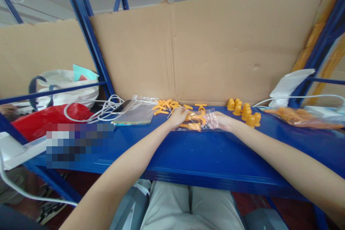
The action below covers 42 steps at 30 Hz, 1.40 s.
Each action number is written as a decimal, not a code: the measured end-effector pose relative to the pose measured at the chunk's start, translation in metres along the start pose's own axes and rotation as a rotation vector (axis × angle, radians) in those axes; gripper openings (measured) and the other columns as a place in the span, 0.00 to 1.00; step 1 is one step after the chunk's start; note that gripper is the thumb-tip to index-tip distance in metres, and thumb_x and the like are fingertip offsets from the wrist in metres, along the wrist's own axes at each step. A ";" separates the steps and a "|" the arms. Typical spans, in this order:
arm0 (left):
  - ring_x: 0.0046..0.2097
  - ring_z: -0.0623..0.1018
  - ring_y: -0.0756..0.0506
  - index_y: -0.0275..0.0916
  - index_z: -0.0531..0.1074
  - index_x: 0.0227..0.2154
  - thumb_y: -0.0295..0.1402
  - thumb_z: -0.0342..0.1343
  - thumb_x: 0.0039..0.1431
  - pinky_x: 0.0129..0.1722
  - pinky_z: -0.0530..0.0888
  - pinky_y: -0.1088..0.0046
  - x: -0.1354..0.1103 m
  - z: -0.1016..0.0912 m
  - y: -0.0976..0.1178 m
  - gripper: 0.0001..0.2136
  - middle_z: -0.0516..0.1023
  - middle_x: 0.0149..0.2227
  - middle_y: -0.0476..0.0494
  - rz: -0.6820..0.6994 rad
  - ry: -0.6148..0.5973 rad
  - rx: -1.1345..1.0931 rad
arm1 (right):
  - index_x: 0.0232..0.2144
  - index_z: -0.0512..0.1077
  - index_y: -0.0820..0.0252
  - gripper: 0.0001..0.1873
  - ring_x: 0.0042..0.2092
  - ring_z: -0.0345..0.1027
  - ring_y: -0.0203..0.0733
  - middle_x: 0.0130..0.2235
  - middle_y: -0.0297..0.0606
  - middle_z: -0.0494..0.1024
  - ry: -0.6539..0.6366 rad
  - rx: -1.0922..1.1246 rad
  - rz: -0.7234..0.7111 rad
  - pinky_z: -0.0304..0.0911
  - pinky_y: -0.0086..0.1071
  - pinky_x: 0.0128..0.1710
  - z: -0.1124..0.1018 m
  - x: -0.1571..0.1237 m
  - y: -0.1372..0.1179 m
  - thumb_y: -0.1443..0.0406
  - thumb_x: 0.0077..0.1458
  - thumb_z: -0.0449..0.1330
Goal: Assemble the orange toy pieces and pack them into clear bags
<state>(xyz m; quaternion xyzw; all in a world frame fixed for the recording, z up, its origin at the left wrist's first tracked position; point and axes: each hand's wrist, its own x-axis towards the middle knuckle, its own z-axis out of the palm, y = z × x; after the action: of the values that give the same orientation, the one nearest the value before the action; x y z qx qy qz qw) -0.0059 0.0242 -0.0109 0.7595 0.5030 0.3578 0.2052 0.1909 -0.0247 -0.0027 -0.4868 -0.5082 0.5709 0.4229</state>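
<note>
Fingers (184,114) of the left hand (178,117) curl down onto the left end of a clear bag (198,121) of orange parts, pinching its film. The right hand (222,120) grips the bag's right end, fingertips half veiled by plastic. The bag lies on a blue shelf (202,154), between both hands. Just left of the bag and behind it sits a loose pile of orange T-shaped pieces (165,105); right of the bag stand orange cone caps (244,109). Further left of the bag lie a sleeved phone (134,112) and white cables (104,109). The step looks like working the bag open. The film is thin and the parts are small, which calls for a steady two-handed hold and a gentle pull.
</note>
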 end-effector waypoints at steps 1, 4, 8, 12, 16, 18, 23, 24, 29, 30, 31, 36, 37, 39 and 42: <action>0.50 0.74 0.42 0.33 0.68 0.46 0.36 0.45 0.62 0.52 0.69 0.66 0.000 0.000 0.000 0.15 0.75 0.49 0.36 0.011 -0.003 0.022 | 0.22 0.71 0.65 0.08 0.16 0.58 0.29 0.17 0.33 0.70 0.017 -0.037 -0.015 0.58 0.23 0.18 0.000 0.000 0.001 0.69 0.51 0.61; 0.51 0.73 0.43 0.34 0.68 0.46 0.35 0.44 0.63 0.54 0.67 0.66 -0.001 0.001 0.001 0.15 0.74 0.49 0.37 0.040 -0.012 0.101 | 0.19 0.71 0.65 0.13 0.16 0.56 0.29 0.17 0.37 0.72 -0.026 -0.177 -0.028 0.53 0.23 0.15 -0.001 0.000 0.001 0.63 0.52 0.60; 0.56 0.69 0.42 0.33 0.67 0.49 0.35 0.45 0.63 0.58 0.62 0.65 0.000 0.003 0.000 0.16 0.72 0.53 0.35 0.086 -0.018 0.217 | 0.15 0.70 0.65 0.17 0.15 0.55 0.28 0.17 0.40 0.73 -0.122 -0.403 -0.017 0.49 0.23 0.14 0.001 -0.003 -0.003 0.61 0.51 0.57; 0.60 0.66 0.43 0.33 0.68 0.49 0.36 0.42 0.64 0.61 0.59 0.65 -0.001 0.003 -0.003 0.17 0.70 0.55 0.35 0.197 -0.087 0.301 | 0.12 0.66 0.62 0.17 0.13 0.51 0.27 0.13 0.36 0.69 -0.169 -0.622 -0.073 0.45 0.23 0.13 0.002 -0.006 -0.006 0.64 0.49 0.53; 0.65 0.57 0.42 0.36 0.68 0.51 0.38 0.39 0.65 0.64 0.50 0.59 -0.003 0.004 -0.005 0.19 0.64 0.61 0.38 0.215 -0.160 0.384 | 0.13 0.66 0.62 0.11 0.13 0.52 0.28 0.14 0.33 0.69 -0.230 -0.804 -0.043 0.45 0.23 0.13 -0.007 -0.013 -0.018 0.70 0.44 0.51; 0.67 0.52 0.38 0.38 0.66 0.54 0.42 0.39 0.65 0.63 0.48 0.52 -0.004 0.004 -0.006 0.21 0.58 0.64 0.38 0.161 -0.173 0.408 | 0.12 0.66 0.63 0.11 0.13 0.52 0.28 0.13 0.34 0.68 -0.196 -0.955 -0.027 0.45 0.23 0.13 -0.017 -0.015 -0.029 0.72 0.42 0.52; 0.67 0.49 0.36 0.43 0.64 0.56 0.45 0.37 0.65 0.63 0.45 0.47 -0.003 0.005 -0.009 0.23 0.54 0.66 0.40 0.142 -0.208 0.428 | 0.20 0.69 0.62 0.12 0.16 0.54 0.29 0.18 0.36 0.71 0.261 -0.974 -0.157 0.48 0.24 0.14 -0.039 -0.005 -0.058 0.68 0.53 0.52; 0.67 0.49 0.36 0.43 0.65 0.56 0.45 0.37 0.65 0.63 0.45 0.47 -0.003 0.005 -0.009 0.23 0.55 0.66 0.40 0.146 -0.205 0.426 | 0.23 0.70 0.62 0.11 0.17 0.56 0.29 0.20 0.38 0.73 0.341 -0.957 -0.208 0.50 0.24 0.15 -0.040 0.001 -0.061 0.67 0.54 0.52; 0.67 0.49 0.37 0.40 0.66 0.55 0.43 0.38 0.65 0.63 0.47 0.47 -0.001 0.009 -0.014 0.22 0.57 0.65 0.37 0.184 -0.176 0.402 | 0.40 0.75 0.62 0.13 0.31 0.70 0.38 0.40 0.45 0.79 0.279 -0.948 -0.263 0.63 0.26 0.24 -0.036 0.043 -0.066 0.67 0.52 0.58; 0.67 0.50 0.38 0.40 0.66 0.54 0.43 0.38 0.65 0.63 0.47 0.48 0.000 0.009 -0.014 0.22 0.57 0.65 0.37 0.195 -0.172 0.397 | 0.42 0.75 0.62 0.15 0.35 0.71 0.40 0.43 0.45 0.79 0.234 -0.975 -0.274 0.64 0.27 0.27 -0.034 0.051 -0.066 0.68 0.50 0.59; 0.67 0.51 0.38 0.41 0.67 0.54 0.43 0.39 0.65 0.63 0.47 0.48 0.000 0.009 -0.014 0.21 0.58 0.64 0.38 0.203 -0.170 0.394 | 0.43 0.76 0.62 0.16 0.39 0.72 0.42 0.45 0.45 0.78 0.189 -1.004 -0.287 0.66 0.27 0.31 -0.031 0.058 -0.065 0.69 0.49 0.59; 0.67 0.51 0.37 0.42 0.67 0.54 0.42 0.38 0.65 0.63 0.48 0.47 -0.003 0.007 -0.009 0.21 0.57 0.65 0.39 0.190 -0.189 0.406 | 0.42 0.78 0.55 0.20 0.43 0.72 0.46 0.47 0.40 0.78 0.074 -1.113 -0.112 0.68 0.34 0.35 -0.017 0.083 -0.056 0.70 0.46 0.57; 0.67 0.52 0.37 0.42 0.67 0.54 0.42 0.38 0.65 0.63 0.48 0.47 -0.003 0.006 -0.008 0.21 0.57 0.65 0.39 0.193 -0.192 0.408 | 0.42 0.78 0.54 0.20 0.42 0.72 0.46 0.47 0.40 0.78 0.060 -1.124 -0.074 0.68 0.35 0.33 -0.015 0.086 -0.054 0.70 0.46 0.57; 0.67 0.52 0.38 0.42 0.67 0.53 0.42 0.38 0.65 0.63 0.48 0.49 -0.004 0.006 -0.008 0.20 0.59 0.64 0.39 0.212 -0.188 0.405 | 0.40 0.79 0.53 0.21 0.41 0.72 0.45 0.46 0.40 0.79 0.035 -1.122 -0.051 0.68 0.35 0.32 -0.012 0.090 -0.050 0.70 0.45 0.55; 0.66 0.53 0.39 0.43 0.67 0.53 0.42 0.38 0.65 0.63 0.49 0.50 -0.003 0.006 -0.009 0.20 0.59 0.64 0.41 0.219 -0.179 0.398 | 0.35 0.80 0.54 0.19 0.38 0.72 0.42 0.42 0.40 0.80 0.027 -1.082 -0.053 0.67 0.32 0.31 -0.011 0.093 -0.048 0.72 0.44 0.53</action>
<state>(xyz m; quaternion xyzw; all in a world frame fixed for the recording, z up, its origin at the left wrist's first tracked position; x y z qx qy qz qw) -0.0073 0.0249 -0.0221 0.8636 0.4580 0.2032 0.0554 0.1859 0.0739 0.0332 -0.6292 -0.7364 0.2104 0.1324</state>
